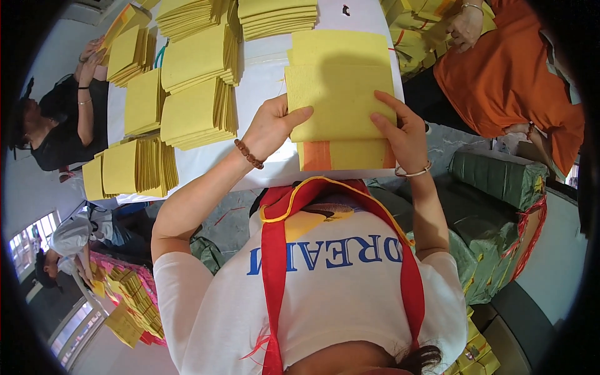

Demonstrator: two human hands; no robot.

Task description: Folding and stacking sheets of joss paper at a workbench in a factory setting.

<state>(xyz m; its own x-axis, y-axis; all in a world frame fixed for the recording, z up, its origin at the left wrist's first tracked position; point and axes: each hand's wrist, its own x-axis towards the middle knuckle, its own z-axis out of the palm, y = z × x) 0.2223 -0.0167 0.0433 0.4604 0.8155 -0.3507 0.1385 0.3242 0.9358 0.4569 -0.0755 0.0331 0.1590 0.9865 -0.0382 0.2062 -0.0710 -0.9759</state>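
Note:
Both my hands grip a rectangular stack of yellow paper [340, 103] at the near side of the white table. My left hand [275, 124], a brown bead bracelet at its wrist, pinches the left edge with the thumb on top and the fingers hidden underneath. Along the opposite edge, my right hand [405, 132] has its thumb and forefinger on the upper face; a pale bangle circles that wrist. Beneath the stack's near edge shows yellow paper with an orange patch [317, 156]. More yellow sheets [340, 47] stick out beyond its far edge.
Several folded yellow paper bundles [195, 59] stand in rows left of my hands on the white-covered table [265, 69]. One person in black [69, 122] handles paper at the left; another in orange [500, 75] is at the right. Green wrapped bales [494, 181] lie at my right.

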